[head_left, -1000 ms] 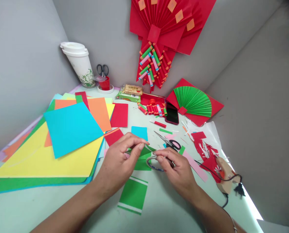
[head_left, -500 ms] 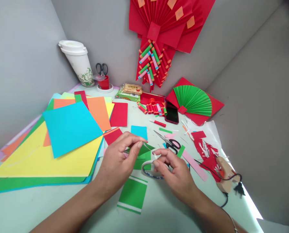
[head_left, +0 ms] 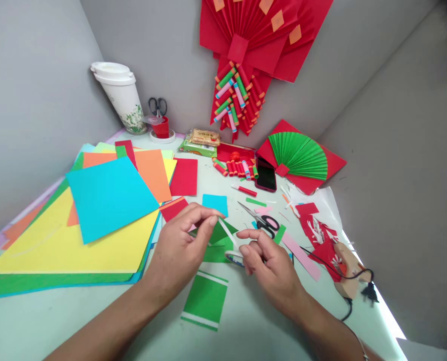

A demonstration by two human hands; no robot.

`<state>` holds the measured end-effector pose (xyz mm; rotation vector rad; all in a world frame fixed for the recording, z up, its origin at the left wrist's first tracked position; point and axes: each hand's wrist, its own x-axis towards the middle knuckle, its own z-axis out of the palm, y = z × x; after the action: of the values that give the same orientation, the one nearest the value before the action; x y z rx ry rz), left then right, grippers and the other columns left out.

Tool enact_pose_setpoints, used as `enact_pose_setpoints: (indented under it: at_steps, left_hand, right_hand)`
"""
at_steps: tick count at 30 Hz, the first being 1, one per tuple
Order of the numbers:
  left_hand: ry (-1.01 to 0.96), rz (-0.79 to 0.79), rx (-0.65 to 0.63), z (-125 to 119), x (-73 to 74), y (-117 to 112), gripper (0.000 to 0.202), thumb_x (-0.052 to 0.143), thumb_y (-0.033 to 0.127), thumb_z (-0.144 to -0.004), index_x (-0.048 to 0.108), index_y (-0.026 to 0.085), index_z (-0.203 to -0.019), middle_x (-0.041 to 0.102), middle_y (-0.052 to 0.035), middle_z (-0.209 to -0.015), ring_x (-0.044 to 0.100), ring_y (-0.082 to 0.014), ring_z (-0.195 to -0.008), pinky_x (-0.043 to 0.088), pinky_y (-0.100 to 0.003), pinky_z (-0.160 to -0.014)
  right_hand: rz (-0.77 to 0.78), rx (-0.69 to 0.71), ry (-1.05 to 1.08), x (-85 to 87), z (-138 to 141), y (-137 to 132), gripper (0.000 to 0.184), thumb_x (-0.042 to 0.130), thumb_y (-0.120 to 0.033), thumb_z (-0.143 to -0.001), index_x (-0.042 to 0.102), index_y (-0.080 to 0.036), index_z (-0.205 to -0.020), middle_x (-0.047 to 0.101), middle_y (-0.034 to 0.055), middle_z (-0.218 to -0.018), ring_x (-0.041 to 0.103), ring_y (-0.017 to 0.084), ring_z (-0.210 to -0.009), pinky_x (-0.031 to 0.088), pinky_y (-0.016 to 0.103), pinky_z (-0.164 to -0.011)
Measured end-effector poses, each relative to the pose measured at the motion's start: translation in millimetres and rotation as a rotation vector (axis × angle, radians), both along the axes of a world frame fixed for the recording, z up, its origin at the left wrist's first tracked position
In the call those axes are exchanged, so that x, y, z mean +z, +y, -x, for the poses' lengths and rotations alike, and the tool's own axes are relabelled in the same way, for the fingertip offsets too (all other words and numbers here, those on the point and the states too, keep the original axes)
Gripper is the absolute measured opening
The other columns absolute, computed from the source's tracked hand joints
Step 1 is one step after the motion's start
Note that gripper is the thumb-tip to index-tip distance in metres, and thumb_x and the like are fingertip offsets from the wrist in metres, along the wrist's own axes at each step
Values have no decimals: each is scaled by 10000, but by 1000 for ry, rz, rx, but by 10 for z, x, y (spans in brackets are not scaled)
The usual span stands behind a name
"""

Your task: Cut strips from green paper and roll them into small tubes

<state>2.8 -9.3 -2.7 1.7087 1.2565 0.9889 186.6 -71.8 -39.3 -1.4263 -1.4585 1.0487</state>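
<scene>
My left hand (head_left: 182,243) pinches a small green paper piece (head_left: 219,232) together with the free end of a white tape strip (head_left: 229,233). That strip runs down to a tape roll (head_left: 234,257), which my right hand (head_left: 270,268) holds close above the table, fingers curled round it. Black-handled scissors (head_left: 263,220) lie just beyond my right hand. A green rectangle with white bands (head_left: 205,300) lies flat below both hands.
A stack of coloured paper sheets (head_left: 95,220) covers the left side. At the back stand a lidded cup (head_left: 121,95), a red pot with scissors (head_left: 160,123), paper rolls (head_left: 236,168), a phone (head_left: 265,175) and a green fan (head_left: 300,156). A glue gun (head_left: 349,273) lies right.
The tape strip between my hands has grown longer. My left hand rose slightly with the green piece while my right hand drew the roll down toward the table.
</scene>
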Motion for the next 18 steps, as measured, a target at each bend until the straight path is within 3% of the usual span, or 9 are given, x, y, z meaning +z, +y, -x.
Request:
enact_pose_setpoints:
  at_steps: [7,18]
  left_hand:
    - [-18,38,23,3,8,9,207,598,412,-913,708,237,-909,677,9,-871,602,-162,-784,485,-274,-761]
    - [-11,98,4,-2,30,20,208,592,404,-909,701,227,-902,696,9,-873,618,-168,-827,461,-253,-739]
  right_hand:
    - [-115,-70,-170,2,3,10,313,563,-319,-928,607,-171,-1201,540,-86,-565,541,112,-537,438,234,-611]
    - [-224,-73,-296,-21,-29,45,368,537,-298,-939,685,-110,-1218,503,-64,-555,507,114,-508,433,221,-555]
